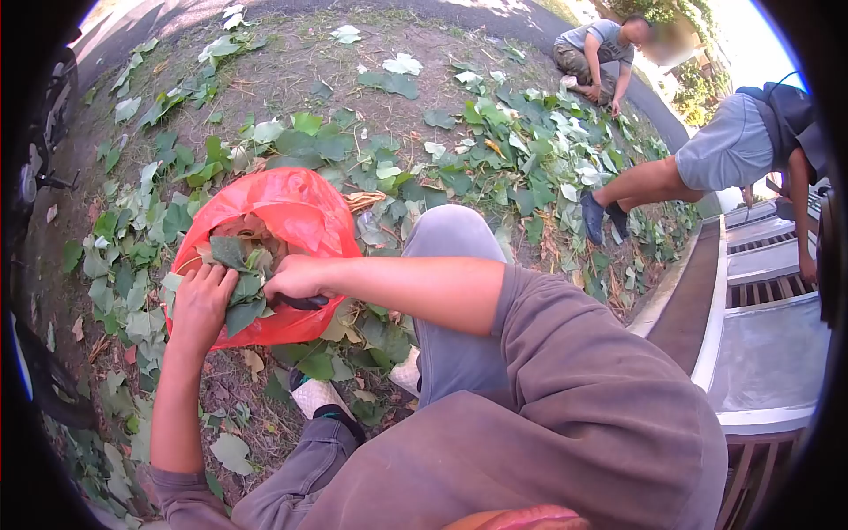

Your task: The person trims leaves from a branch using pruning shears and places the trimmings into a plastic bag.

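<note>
- My left hand (201, 305) lies at the mouth of the red bag (300, 212). Its fingers are curled over a bunch of leaves (243, 287), pressing it down into the opening.
- My right hand (296, 278) is just beside the left, across the bunch, and is closed into a fist at the bag's rim. A dark thing (305, 303) shows right under that fist. I cannot tell whether the fist holds it or the plastic.
- The bag sits on the ground (283, 79), directly under both grips and just ahead of my knee (450, 238). Its far side bulges upward.
- Done so far, as I judge it: the bag looks well filled. Green leaves are packed up to the mouth, and the bunch under my left grip stands above the rim rather than sinking in.
- Left, as I judge it: a great deal. Loose leaves (495, 150) cover the ground all round the bag. They lie thickest beyond my right grip, and more are scattered past my left grip and close by my shoe (314, 395).
- Well beyond my grips, a seated person (596, 49) reaches down among the leaves, and a bending person (733, 150) stands at the edge of the spread. Neither is near the bag.
</note>
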`<state>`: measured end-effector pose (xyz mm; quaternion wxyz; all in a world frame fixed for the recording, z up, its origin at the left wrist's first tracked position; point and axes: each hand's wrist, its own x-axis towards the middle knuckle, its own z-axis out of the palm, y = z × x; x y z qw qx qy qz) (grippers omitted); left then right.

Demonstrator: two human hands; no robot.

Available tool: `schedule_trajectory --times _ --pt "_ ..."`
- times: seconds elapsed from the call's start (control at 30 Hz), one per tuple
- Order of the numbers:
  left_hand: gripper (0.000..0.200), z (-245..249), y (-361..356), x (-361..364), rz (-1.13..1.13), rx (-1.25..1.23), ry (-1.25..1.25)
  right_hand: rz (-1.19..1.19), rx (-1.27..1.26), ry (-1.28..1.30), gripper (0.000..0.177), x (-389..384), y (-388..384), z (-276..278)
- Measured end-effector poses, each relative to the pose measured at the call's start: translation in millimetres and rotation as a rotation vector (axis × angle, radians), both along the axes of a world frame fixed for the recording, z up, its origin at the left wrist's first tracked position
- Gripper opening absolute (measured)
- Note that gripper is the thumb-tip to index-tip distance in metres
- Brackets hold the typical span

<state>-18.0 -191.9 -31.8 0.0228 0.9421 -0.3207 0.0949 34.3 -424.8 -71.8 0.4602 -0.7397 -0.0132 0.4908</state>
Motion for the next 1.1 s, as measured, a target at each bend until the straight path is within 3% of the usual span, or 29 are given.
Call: schedule_trajectory --times 0.27,0.33,0.47,0.53,0.57,0.67,0.83,0.9,0.97,1.03,1.1 --pt "0.027 -11 -1 1 0.044 0.067 0.033 0.067 -0.098 -0.221 0.029 -1 -2 -6" --pt "0.026 -11 1 1 0.058 0.026 0.037 0.032 -0.092 -0.177 0.038 0 -4 -2" --pt "0.031 -18 13 4 0.050 -0.114 -0.033 -0.053 -0.010 -0.275 0.035 -2 -1 -10" --pt "0.041 -24 22 4 0.283 -0.162 0.183 -0.146 0.088 -0.079 0.032 1 0 -8" --pt "0.041 -26 29 4 0.303 -0.151 0.172 -0.127 0.104 -0.084 0.032 3 2 -7" --pt "0.055 -36 40 8 0.429 -0.607 0.509 -0.202 0.167 0.003 0.029 3 0 -18" --pt "0.052 -64 57 15 0.399 -0.756 0.449 -0.182 0.161 0.018 0.028 -1 4 -10" --pt "0.046 -62 62 18 0.699 -0.932 0.775 -0.148 0.163 0.017 0.026 -4 5 -2" --pt "0.040 -73 78 23 0.615 -0.959 0.720 -0.102 0.155 0.082 0.026 -4 5 -3" --pt "0.036 -55 86 23 0.802 -1.210 1.083 -0.116 0.173 0.087 0.028 -7 10 -16" --pt "0.034 -41 82 24 0.798 -1.262 1.105 -0.132 0.178 0.076 0.030 -9 9 -22"
